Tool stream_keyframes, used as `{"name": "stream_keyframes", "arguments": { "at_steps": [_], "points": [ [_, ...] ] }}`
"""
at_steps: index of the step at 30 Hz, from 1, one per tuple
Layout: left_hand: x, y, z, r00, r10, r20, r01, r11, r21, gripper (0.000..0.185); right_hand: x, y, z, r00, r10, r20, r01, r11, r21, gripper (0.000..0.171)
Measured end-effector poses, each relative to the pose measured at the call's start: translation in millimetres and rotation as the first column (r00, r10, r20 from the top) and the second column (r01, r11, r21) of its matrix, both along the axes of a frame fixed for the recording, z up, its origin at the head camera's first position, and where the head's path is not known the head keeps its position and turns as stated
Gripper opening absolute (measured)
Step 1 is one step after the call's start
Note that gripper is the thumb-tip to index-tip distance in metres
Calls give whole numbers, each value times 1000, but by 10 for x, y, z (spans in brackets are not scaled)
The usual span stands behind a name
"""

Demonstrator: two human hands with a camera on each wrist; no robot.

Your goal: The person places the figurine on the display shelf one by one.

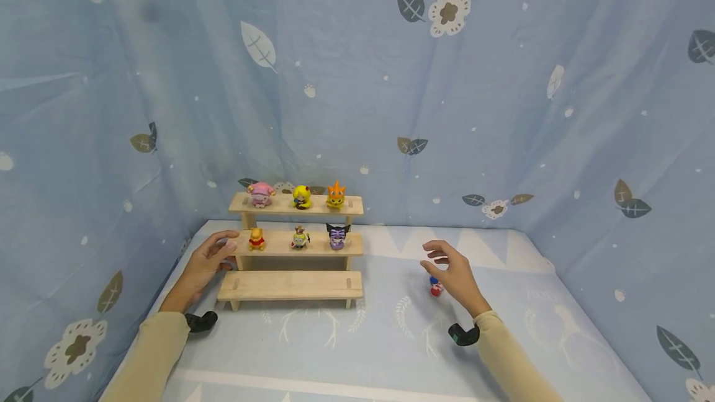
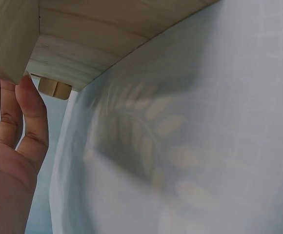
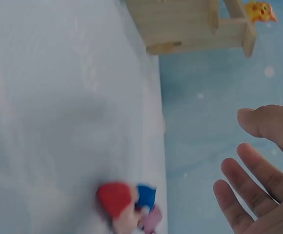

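Note:
A three-step wooden shelf [image 1: 290, 284] stands on the pale blue table. Its top step carries a pink figure [image 1: 260, 194], a yellow figure [image 1: 301, 196] and an orange figure [image 1: 336, 196]. The middle step carries a small bear figure [image 1: 256, 239], a little yellow-blue figure [image 1: 300, 237] and a purple figure [image 1: 337, 236]. The bottom step is bare. My left hand [image 1: 209, 262] rests with straight fingers against the shelf's left end [image 2: 12, 39]. My right hand [image 1: 454, 272] hovers open just above a small red and blue figure [image 1: 435, 286] [image 3: 127, 204] lying on the table.
Blue cloth with leaf and flower prints hangs close on the left, back and right. The table cover [image 1: 391, 340] shows white plant patterns. Black wrist cameras [image 1: 200, 321] sit on both forearms.

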State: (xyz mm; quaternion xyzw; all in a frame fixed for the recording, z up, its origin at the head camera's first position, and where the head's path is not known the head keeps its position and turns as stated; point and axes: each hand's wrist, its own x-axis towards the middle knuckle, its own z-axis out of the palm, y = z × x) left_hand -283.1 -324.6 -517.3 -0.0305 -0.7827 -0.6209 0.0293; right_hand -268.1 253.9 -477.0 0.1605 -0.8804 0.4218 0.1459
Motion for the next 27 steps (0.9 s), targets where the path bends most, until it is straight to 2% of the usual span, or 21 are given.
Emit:
{"name": "stream_keyframes", "arguments": {
  "at_steps": [4, 11, 15, 18, 22, 27],
  "points": [
    [21, -4, -8, 1000, 12, -6, -13, 1000, -6, 52, 73, 224, -57, 998, -64, 0, 64, 998, 15, 37],
    [-12, 0, -21, 1000, 10, -5, -10, 1000, -12, 53, 210, 579, -197, 984, -179, -20, 180, 982, 50, 35],
    [69, 44, 120, 1000, 12, 18, -12, 1000, -6, 53, 234, 696, -261, 978, -210, -14, 211, 975, 66, 34],
    [75, 33, 135, 999, 15, 32, -15, 1000, -8, 53, 235, 734, -306, 974, -226, 17, 223, 971, 85, 33],
    [-5, -30, 1, 1000, 9, 24, -9, 1000, -5, 53, 238, 751, -362, 966, -245, 78, 235, 965, 114, 33],
    [-4, -8, -4, 1000, 4, 24, -4, 1000, -2, 55, 240, 768, -405, 959, -250, 133, 233, 964, 130, 32]
  ]
}}
